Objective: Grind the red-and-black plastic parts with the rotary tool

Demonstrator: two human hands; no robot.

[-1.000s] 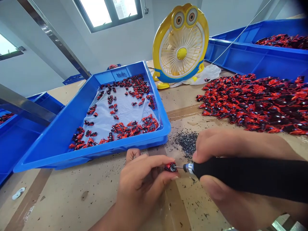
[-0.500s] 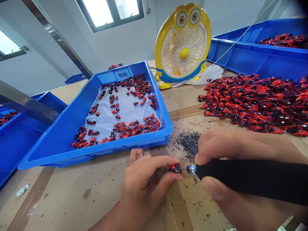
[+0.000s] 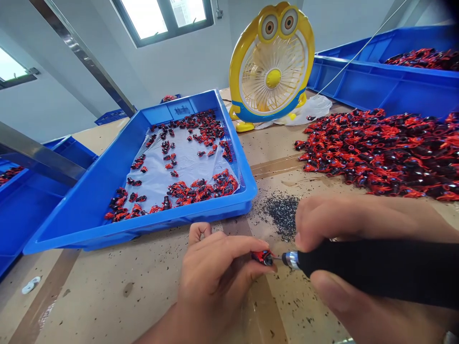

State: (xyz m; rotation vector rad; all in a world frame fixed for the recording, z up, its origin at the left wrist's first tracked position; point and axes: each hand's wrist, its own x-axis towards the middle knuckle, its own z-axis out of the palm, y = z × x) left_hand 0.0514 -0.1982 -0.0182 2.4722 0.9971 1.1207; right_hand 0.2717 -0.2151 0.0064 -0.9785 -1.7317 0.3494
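Note:
Between the thumb and index finger of my left hand (image 3: 218, 272) is a small red and black part (image 3: 264, 257), its dark round end turned to the right. My right hand (image 3: 344, 267) is wrapped round a thick black handheld tool (image 3: 380, 270) with a silver collar and a thin metal tip. That tip points left, at the end of the part; whether they touch is too small to tell. Black shavings (image 3: 283, 215) lie on the table (image 3: 143, 277) just behind the hands.
A blue tray (image 3: 172, 217) with similar parts on a white sheet stands behind my left hand. A large pile of parts (image 3: 380, 148) lies at the right. Behind are a yellow fan (image 3: 273, 79) and another blue bin (image 3: 366, 86). A metal post (image 3: 39, 155) crosses the left side.
My right hand and the tool have shifted slightly right and down. The small part has tilted a little between my left fingers.

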